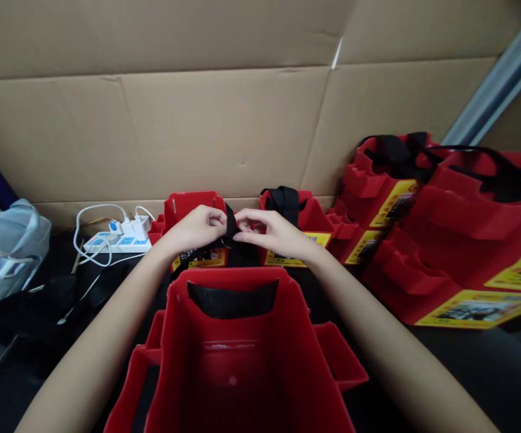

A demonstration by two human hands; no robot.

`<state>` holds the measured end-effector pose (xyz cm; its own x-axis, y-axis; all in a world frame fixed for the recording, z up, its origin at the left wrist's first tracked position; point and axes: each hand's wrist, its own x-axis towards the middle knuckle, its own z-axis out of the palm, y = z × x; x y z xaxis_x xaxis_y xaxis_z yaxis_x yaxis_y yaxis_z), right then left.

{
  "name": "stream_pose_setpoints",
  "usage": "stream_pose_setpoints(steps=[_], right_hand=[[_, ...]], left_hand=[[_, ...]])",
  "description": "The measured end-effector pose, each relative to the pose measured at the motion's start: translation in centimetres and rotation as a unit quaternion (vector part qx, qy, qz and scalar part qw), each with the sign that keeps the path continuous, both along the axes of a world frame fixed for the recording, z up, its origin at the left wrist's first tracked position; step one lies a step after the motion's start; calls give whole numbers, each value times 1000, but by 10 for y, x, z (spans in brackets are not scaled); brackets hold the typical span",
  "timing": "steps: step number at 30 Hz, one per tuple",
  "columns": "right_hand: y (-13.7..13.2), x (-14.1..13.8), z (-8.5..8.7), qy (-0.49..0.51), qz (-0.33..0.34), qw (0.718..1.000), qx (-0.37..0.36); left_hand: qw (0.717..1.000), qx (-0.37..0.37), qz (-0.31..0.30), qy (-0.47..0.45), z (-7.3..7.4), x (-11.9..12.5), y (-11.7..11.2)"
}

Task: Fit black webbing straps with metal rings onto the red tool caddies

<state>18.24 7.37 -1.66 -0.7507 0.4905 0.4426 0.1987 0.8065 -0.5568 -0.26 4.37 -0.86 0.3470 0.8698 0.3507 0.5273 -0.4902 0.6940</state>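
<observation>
In front of me stands a red plastic tool box [231, 367], its open top facing me. A black webbing strap [233, 300] runs across the inside of its far wall through slots. Beyond that wall, my left hand [199, 227] pinches the strap's loose part, fingers closed. My right hand [271, 231] meets it from the other side, thumb and fingers closed on the same strap. A small buckle-like piece [226, 242] shows beneath the fingers, too small to make out fully.
Behind my hands are a red box [192, 201] and another with a black strap [287, 201]. Stacked red boxes [463, 234] with yellow labels fill the right. At left are a white power strip [127, 243] with plugs and a pale plastic bag [5, 252]. Cardboard [224, 132] walls the back.
</observation>
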Motion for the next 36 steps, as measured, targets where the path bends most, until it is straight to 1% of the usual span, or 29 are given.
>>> stream_pose_setpoints(steps=[4,5,9,12,14,16,18,19,21,23,26,28,32,34,36], right_hand=[[1,3,0,-33,7,999,25],[2,5,0,-39,9,999,26],[7,7,-1,-53,-1,998,12],[11,8,-2,-41,-18,999,3],[13,7,-3,-33,-23,999,-19],[14,6,-4,-26,-19,997,-68],[14,4,-5,-5,-15,991,-133],[14,3,-6,14,-18,988,-154],[13,2,-6,62,-22,986,-156],[12,2,-6,83,-1,987,-140],[12,3,-6,46,44,983,-175],[12,5,-6,26,46,980,-194],[12,5,-5,30,45,975,-215],[12,3,-6,51,38,972,-226],[12,1,-8,71,18,971,-226]], left_hand=[[997,-3,-72,3,0,-7,2],[997,-4,-77,11,1,-8,2],[998,-5,-46,39,5,-8,1],[999,-13,-32,15,4,-2,0],[999,-31,-32,-13,2,1,0],[997,-49,-42,-31,1,3,-1],[997,-48,-49,-35,0,4,-2],[997,-44,-50,-36,0,4,-2],[997,-35,-55,-41,1,4,-3],[997,-23,-65,-44,1,4,-3],[996,-14,-75,-37,2,3,-2],[998,-9,-63,-30,3,0,0],[998,43,-5,-44,8,-7,0],[999,22,1,-44,9,-9,-1],[999,-28,-8,-33,8,-8,-2]])
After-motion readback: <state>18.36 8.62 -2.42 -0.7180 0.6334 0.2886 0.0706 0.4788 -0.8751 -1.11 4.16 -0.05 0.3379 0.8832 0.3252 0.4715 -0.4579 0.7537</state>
